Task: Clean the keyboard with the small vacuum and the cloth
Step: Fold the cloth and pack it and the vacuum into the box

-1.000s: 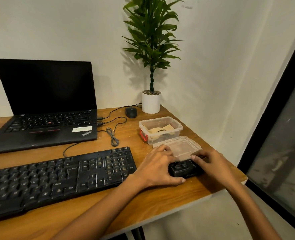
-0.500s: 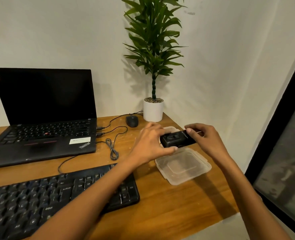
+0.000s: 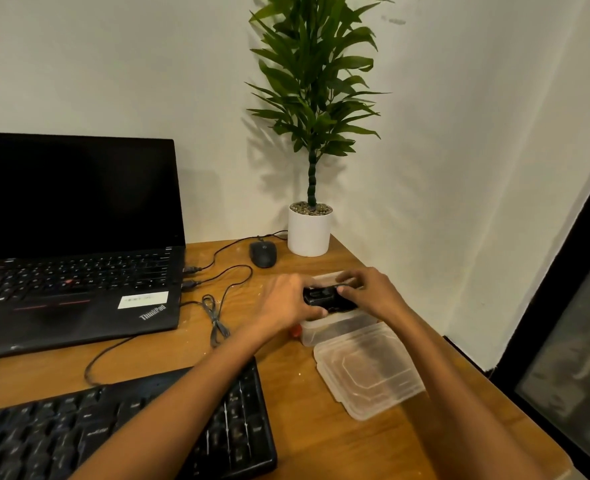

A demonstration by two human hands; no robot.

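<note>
Vacuum (image 3: 328, 299) sits between both your hands, directly over the open tub (image 3: 335, 329) just under your fingers. Left hand (image 3: 283, 303) curls round its left end, thumb on the near side. Right hand (image 3: 373, 296) pinches the right end, fingertips on top. Looks like you're opening it or setting it into the tub; can't tell which. Keep it level and low so any dust drops in the tub, not on the desk (image 3: 304, 410). Lid (image 3: 369, 372) lies toward you from your right fingers. Keyboard (image 3: 113, 434) is well back, under your left forearm. Cloth not visible.
</note>
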